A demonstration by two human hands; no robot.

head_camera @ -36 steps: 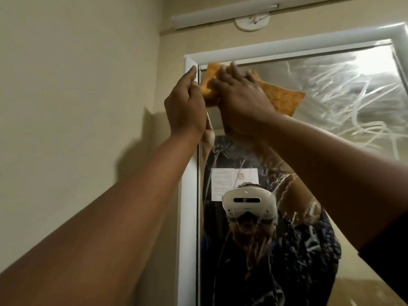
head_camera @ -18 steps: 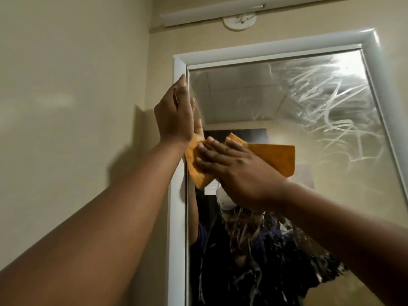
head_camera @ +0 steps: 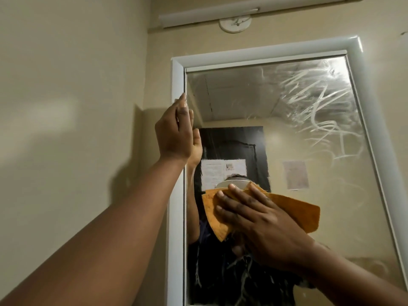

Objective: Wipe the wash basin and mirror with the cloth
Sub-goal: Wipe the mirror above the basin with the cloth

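A tall mirror (head_camera: 254, 98) in a white frame (head_camera: 177, 76) hangs on the beige wall. White smears streak its upper right part. My right hand (head_camera: 258, 224) lies flat on an orange cloth (head_camera: 302, 213) and presses it against the glass at mid height, left of centre. My left hand (head_camera: 176, 133) rests with straight fingers on the left edge of the frame, above the cloth and apart from it. The wash basin is out of view.
A beige side wall (head_camera: 72, 107) stands close on the left. Above the mirror run a white tube light fitting (head_camera: 209, 15) and a round white ceiling rose (head_camera: 235, 24). The glass reflects a person, a dark panel and paper notices.
My right hand has drawn the cloth down the glass from the top left corner to mid height. My left hand has stayed on the left frame edge.
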